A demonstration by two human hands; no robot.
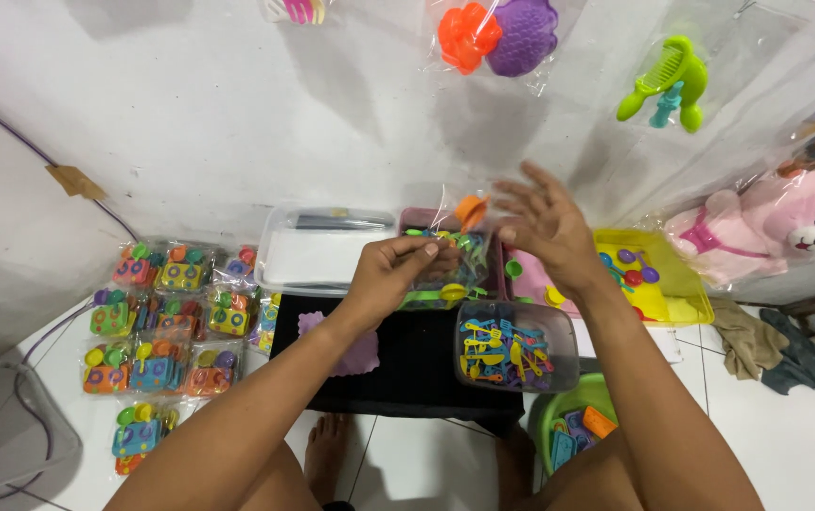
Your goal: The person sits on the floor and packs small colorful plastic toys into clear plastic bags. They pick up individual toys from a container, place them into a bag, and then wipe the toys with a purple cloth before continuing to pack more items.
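While hands (469,246) hold toy bag (450,255), tub (516,345) sits w/ utensils below.

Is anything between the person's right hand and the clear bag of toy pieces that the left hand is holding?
Nothing visible. The left hand grips the clear bag over the black table. The right hand is open right beside the bag's top, with no object between them; actual contact cannot be told.
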